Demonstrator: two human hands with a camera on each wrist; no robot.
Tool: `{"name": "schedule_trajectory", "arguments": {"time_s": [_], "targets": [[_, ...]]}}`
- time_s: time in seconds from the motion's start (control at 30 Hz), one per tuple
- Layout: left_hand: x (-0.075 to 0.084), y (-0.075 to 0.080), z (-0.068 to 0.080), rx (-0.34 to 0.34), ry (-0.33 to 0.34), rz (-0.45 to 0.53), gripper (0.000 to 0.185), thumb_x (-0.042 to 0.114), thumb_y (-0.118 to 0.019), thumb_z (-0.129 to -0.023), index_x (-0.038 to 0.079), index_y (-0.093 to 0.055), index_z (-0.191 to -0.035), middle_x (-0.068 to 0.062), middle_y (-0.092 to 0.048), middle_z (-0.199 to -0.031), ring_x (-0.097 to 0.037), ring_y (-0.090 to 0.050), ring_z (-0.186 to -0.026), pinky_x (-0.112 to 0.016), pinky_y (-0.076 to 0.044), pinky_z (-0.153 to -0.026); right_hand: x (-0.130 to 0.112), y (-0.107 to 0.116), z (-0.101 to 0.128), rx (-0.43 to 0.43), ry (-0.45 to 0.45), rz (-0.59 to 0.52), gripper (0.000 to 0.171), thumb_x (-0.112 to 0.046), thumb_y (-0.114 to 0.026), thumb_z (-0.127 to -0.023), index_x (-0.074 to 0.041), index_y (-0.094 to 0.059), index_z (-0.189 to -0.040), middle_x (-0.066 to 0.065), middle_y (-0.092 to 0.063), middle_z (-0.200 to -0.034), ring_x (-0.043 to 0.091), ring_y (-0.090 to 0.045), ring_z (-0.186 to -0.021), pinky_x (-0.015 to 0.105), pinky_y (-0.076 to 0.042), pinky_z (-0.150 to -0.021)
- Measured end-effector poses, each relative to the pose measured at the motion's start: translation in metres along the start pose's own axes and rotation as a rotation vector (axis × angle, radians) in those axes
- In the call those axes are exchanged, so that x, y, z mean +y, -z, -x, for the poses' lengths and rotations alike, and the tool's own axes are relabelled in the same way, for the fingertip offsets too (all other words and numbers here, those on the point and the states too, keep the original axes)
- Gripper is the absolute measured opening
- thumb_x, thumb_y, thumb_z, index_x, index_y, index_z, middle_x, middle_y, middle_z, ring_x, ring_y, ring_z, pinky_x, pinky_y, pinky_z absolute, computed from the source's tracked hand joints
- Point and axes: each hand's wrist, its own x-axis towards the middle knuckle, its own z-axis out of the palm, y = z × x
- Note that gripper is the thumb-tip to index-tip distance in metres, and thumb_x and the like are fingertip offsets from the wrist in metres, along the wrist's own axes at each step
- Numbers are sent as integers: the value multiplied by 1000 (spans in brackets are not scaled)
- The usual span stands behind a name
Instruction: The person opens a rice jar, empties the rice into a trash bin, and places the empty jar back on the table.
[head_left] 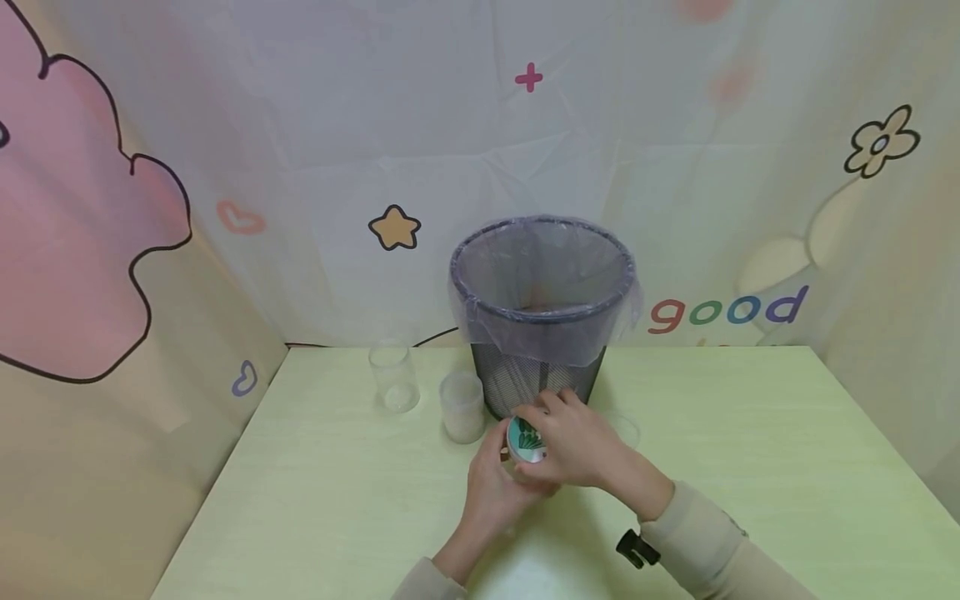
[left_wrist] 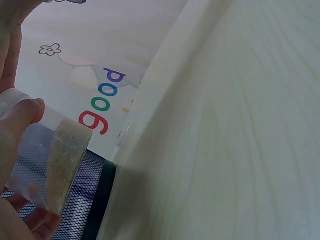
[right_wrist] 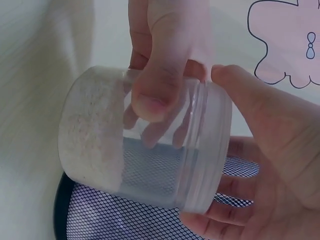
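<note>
A clear jar (right_wrist: 92, 132) with pale, grain-like contents in its lower part is held up above the table, in front of the bin. My left hand (head_left: 498, 487) grips its body, the thumb lying across the side in the right wrist view. Round the jar's lid (head_left: 527, 439), which bears a green leaf picture, my right hand (head_left: 581, 442) curls its fingers and thumb. The lid sits on the jar's mouth. In the left wrist view the jar's base points toward the tabletop.
Behind the hands stands a black mesh bin (head_left: 540, 375) with a purple bag liner (head_left: 555, 342) over its rim. Left of it are a cloudy jar (head_left: 461, 408) and a clear jar (head_left: 393, 379). A round transparent thing (head_left: 628, 429) lies right of the bin.
</note>
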Motion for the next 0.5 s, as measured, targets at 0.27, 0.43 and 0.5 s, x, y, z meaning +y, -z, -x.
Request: {"name": "schedule_trajectory", "arguments": {"time_s": [0.27, 0.43, 0.5], "targets": [[-4, 1, -1, -4, -21, 3, 83, 35, -83, -60, 20, -42, -131, 7, -53, -121, -12, -54, -103, -27, -49, -84, 4, 3, 0, -81, 44, -88, 54, -41, -73, -67, -17, -60, -114, 4, -57, -105, 24, -53, -91, 36, -48, -77], [-6, 1, 0, -22, -24, 12, 81, 34, -83, -61, 21, -42, -130, 6, -53, -123, -14, -54, -105, -28, -49, -85, 6, 3, 1, -119, 91, -130, 53, -35, -71, -69, -17, -58, -117, 4, -55, -110, 24, -52, -97, 37, -47, -82], [-7, 1, 1, -24, -27, 8, 80, 33, -82, -62, 21, -42, -130, 6, -53, -123, -14, -54, -106, -29, -48, -85, 7, 4, 1, -134, 111, -149, 54, -32, -71, -69, -17, -57, -119, 6, -55, -113, 25, -52, -100, 39, -47, -86]]}}
